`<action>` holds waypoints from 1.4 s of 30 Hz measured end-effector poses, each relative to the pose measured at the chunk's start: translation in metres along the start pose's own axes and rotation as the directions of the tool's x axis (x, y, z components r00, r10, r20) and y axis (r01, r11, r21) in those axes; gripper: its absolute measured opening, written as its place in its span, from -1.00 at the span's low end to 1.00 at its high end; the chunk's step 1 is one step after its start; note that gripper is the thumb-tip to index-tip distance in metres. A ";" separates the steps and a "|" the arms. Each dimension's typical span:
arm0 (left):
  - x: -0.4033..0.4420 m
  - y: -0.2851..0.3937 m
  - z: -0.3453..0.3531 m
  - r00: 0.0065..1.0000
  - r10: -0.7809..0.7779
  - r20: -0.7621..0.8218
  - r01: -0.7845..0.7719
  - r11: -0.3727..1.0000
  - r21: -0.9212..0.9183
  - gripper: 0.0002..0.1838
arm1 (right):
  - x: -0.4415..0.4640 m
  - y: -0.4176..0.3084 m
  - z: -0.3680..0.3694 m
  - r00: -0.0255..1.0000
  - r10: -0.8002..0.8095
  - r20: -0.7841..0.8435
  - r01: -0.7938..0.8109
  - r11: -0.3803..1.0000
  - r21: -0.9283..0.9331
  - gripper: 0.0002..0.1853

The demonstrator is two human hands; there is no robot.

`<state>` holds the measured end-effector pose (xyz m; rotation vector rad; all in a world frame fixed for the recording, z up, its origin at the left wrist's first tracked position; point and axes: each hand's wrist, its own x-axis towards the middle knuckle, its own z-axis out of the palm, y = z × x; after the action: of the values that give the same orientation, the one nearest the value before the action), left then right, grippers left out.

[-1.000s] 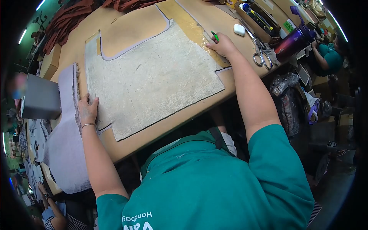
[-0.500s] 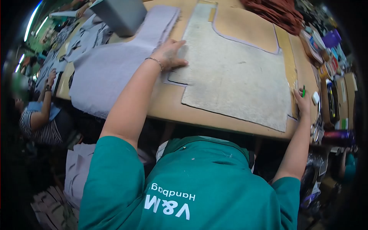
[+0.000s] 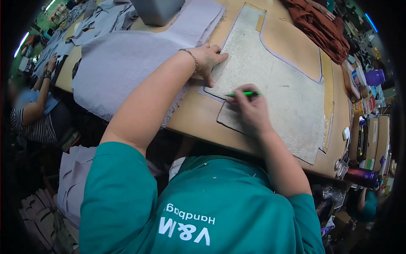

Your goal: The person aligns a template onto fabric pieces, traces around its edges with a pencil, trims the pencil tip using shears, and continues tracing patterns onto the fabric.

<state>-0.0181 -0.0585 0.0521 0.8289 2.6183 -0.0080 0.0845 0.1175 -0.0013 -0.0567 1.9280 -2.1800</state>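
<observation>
A large whitish pattern board (image 3: pixel 279 97) lies on the tan table, with a thin edge of lilac cloth showing round parts of it. My left hand (image 3: pixel 207 61) rests with spread fingers on the board's left edge. My right hand (image 3: pixel 252 108), slightly blurred, holds a green pen (image 3: pixel 249 93) over the board's lower left part, its tip near the notched corner. Beside my left forearm lies a stack of lilac cloth (image 3: pixel 127 63) with frayed edges.
A grey block (image 3: pixel 156 10) stands on the cloth at the top. Dark red cloth (image 3: pixel 321 29) lies at the back right. Scissors (image 3: pixel 339 166), a white case (image 3: pixel 346 133), a purple bottle (image 3: pixel 361 177) and boxes line the right side. Another person's arm (image 3: pixel 40 95) is at the left.
My right hand has moved left with the green pen, from the board's right edge to its lower left corner. My left hand remains on the left edge. The view has shifted.
</observation>
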 end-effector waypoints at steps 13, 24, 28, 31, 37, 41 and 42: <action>0.002 0.007 -0.004 0.998 -0.030 0.052 0.026 0.996 0.080 0.12 | 0.015 0.014 0.026 0.972 -0.230 0.047 0.230 0.897 -0.377 -0.88; 0.004 0.002 0.003 1.000 0.028 0.001 -0.028 0.999 0.040 0.05 | 0.025 0.007 0.041 0.937 -0.331 0.115 0.349 0.849 -0.396 -0.86; -0.005 0.008 -0.004 1.000 0.007 0.004 -0.007 1.000 0.021 0.04 | 0.010 0.000 0.012 0.975 -0.205 0.081 0.220 0.876 -0.430 -0.85; -0.001 0.009 -0.006 0.999 -0.002 0.044 0.000 0.999 0.042 0.04 | 0.015 0.005 0.023 0.985 -0.151 0.085 0.172 0.916 -0.363 -0.85; 0.006 0.004 0.005 1.000 -0.018 0.004 0.018 0.998 0.059 0.05 | 0.026 0.001 0.036 0.941 -0.304 0.148 0.338 0.845 -0.414 -0.83; 0.004 0.000 0.002 1.000 0.018 0.019 -0.019 0.998 0.053 0.13 | -0.009 -0.008 -0.026 0.993 -0.117 0.026 0.118 0.929 -0.351 -0.85; 0.007 -0.002 0.004 0.999 0.043 0.022 -0.044 0.998 0.050 0.13 | -0.020 -0.006 -0.049 0.993 -0.112 -0.027 0.104 0.974 -0.203 -0.85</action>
<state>-0.0228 -0.0566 0.0460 0.8977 2.5899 -0.0709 0.0939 0.1697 0.0004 -0.1588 2.2097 -2.0563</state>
